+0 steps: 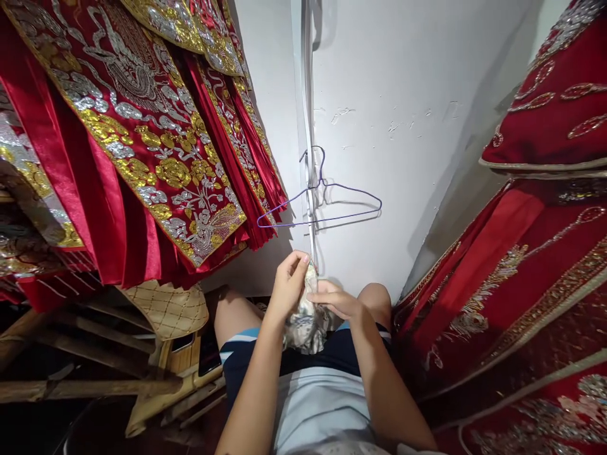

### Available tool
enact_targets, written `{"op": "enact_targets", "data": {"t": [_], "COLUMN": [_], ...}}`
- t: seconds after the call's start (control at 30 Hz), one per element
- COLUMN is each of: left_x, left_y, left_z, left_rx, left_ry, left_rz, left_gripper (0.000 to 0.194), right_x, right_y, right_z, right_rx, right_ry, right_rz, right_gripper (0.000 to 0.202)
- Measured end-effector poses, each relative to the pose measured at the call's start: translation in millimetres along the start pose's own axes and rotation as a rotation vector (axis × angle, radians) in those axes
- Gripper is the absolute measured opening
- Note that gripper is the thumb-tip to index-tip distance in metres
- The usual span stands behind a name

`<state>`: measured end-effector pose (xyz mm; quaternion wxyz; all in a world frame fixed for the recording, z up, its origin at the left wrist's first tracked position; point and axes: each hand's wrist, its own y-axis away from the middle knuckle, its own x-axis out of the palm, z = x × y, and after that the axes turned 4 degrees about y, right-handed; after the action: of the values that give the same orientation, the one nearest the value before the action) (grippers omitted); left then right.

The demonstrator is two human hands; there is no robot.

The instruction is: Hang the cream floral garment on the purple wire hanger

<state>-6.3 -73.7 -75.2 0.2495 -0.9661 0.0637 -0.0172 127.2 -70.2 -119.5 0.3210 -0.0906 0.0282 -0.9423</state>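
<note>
Between my knees I hold a bunched piece of patterned cloth (pixel 307 325), cream with grey-blue and greenish marks. Its kind of garment cannot be made out. My left hand (pixel 290 281) is closed, thumb and fingers pinching the cloth's narrow top end. Lower down on the other side, my right hand (pixel 337 298) grips the cloth between thumb and fingers; some fingertips are hidden behind it. A thin white strip (pixel 312 243) runs down the wall to the top of the cloth. Just above my hands, a purple wire hanger (pixel 348 217) hangs against the wall with no garment on it.
Red garments with gold and silver embroidery (pixel 175 170) hang at the left. More red embroidered garments (pixel 512 272) crowd the right side. A white wall (pixel 379 82) stands in front. At lower left are a bamboo chair (pixel 156 385) and a quilted cream pad (pixel 173 309).
</note>
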Motion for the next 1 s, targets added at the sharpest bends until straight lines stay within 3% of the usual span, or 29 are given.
{"op": "enact_targets", "data": {"t": [0.07, 0.17, 0.27, 0.33, 0.43, 0.5, 0.57, 0.63, 0.77, 0.87, 1.0], "left_x": [-11.8, -28.1, -44.6, -55.0, -60.5, -53.4, -39.7, -25.0, -16.5, -39.0, -96.5], "left_y": [6, 27, 50, 60, 59, 53, 47, 45, 47, 44, 35], "left_z": [4, 21, 38, 43, 37, 30, 24, 22, 25, 32, 37], "left_rx": [-0.056, -0.146, -0.199, -0.162, -0.094, -0.081, -0.077, -0.093, -0.083, -0.044, -0.111], "left_ry": [0.002, -0.036, -0.266, -0.393, -0.384, -0.325, -0.266, -0.213, -0.271, -0.455, -0.801], "left_rz": [0.111, 0.369, 0.667, 0.772, 0.647, 0.502, 0.447, 0.525, 0.788, 0.786, 0.635], "left_gripper": [0.034, 0.039, 0.036, 0.031, 0.024, 0.042, 0.060, 0.064, 0.038, 0.030, 0.028], "right_x": [-6, -22, -41, -49, -46, -33, -17, -5, -4, -14, -30], "right_y": [5, 21, 41, 52, 54, 48, 42, 39, 48, 58, 64], "right_z": [6, 21, 45, 64, 84, 90, 93, 95, 105, 114, 126], "right_rx": [0.006, -0.023, -0.029, -0.073, -0.117, -0.094, -0.024, 0.047, 0.102, 0.069, -0.051], "right_ry": [-0.091, -0.141, -0.055, -0.001, 0.057, 0.127, 0.230, 0.344, 0.527, 0.566, 0.637], "right_rz": [0.052, -0.044, -0.039, -0.057, -0.103, -0.030, 0.106, 0.217, 0.263, 0.193, 0.147], "right_gripper": [0.038, 0.036, 0.037, 0.040, 0.042, 0.040, 0.030, 0.015, 0.004, 0.010, 0.015]}}
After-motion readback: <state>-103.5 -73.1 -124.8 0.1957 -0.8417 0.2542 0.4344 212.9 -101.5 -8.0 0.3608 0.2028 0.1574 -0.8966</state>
